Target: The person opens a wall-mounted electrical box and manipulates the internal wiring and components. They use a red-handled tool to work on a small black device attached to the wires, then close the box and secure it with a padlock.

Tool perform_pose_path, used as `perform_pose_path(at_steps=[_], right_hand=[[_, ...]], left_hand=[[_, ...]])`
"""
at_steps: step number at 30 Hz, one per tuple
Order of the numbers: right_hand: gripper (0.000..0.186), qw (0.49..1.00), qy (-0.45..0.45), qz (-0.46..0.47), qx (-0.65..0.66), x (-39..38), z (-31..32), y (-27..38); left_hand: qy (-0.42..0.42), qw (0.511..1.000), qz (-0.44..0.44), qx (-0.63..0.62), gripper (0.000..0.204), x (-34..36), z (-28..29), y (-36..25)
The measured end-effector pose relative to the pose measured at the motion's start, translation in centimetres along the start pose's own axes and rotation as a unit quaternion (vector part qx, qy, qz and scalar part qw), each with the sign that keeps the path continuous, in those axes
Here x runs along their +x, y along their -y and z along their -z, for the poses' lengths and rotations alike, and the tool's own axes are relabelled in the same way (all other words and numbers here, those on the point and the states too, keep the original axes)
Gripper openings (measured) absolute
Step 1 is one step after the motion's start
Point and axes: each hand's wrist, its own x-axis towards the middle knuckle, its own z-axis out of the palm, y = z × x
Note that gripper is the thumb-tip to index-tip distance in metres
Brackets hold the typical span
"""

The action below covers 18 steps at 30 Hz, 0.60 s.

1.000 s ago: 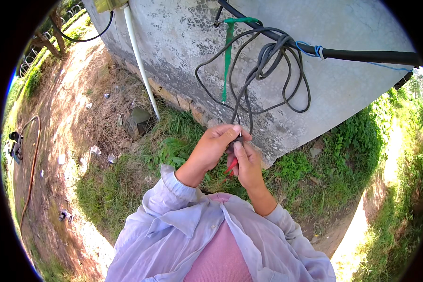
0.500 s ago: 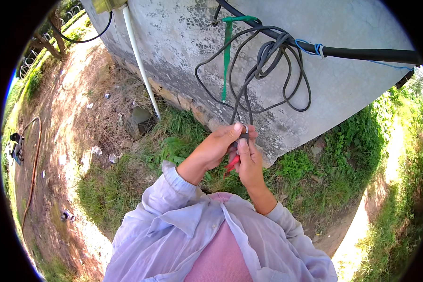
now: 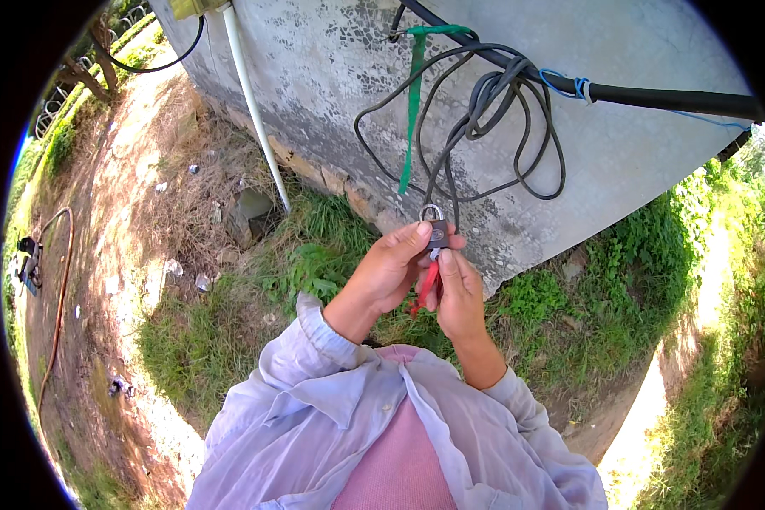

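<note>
My left hand (image 3: 386,270) is closed on a small dark padlock (image 3: 438,236), thumb on its face. The padlock's silver shackle points up toward the wall. Against the padlock's lower end my right hand (image 3: 461,297) pinches a small pale piece that looks like a key, mostly hidden by the fingers. A red strap (image 3: 430,282) hangs from it between my hands. Just beyond the padlock, a loosely coiled black cable (image 3: 490,104) hangs against the wall, its lower strands passing behind the shackle and fingers; whether the shackle loops any strand I cannot tell.
The grey, stained wall (image 3: 629,153) stands ahead. A thick black pipe (image 3: 671,99) crosses it, with blue wire and a green strip (image 3: 412,110) tied on. A white pipe (image 3: 255,106) slopes down at the left. A rock (image 3: 251,212) and grass lie below; a brown hose (image 3: 57,319) lies far left.
The padlock has turned and come up between my fingers, so its face and shackle now show. My right hand has shifted slightly down and right; more of the red strap shows.
</note>
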Motion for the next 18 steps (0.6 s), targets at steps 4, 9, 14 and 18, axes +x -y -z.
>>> perform_pose_path(at_steps=[4, 9, 14, 18], right_hand=[[0.037, 0.999, -0.01, -0.008, 0.048, -0.1, -0.3, -0.3], [0.036, 0.997, -0.03, -0.018, 0.068, -0.2, -0.9, -0.3], [0.035, 0.992, -0.03, -0.024, 0.118, -0.2, -0.8, -1.1], [0.034, 0.979, 0.004, -0.046, 0.2, -0.2, -0.6, -0.8]], left_hand=[[0.01, 1.0, 0.0, 0.003, 0.043, 0.0, 0.3, 0.1], [-0.01, 1.0, -0.019, 0.005, 0.043, 0.0, 0.6, 0.7], [0.001, 1.0, -0.016, -0.016, 0.038, -0.4, -0.2, 0.5], [0.006, 0.999, -0.038, -0.011, 0.036, -0.2, 0.3, 1.0]])
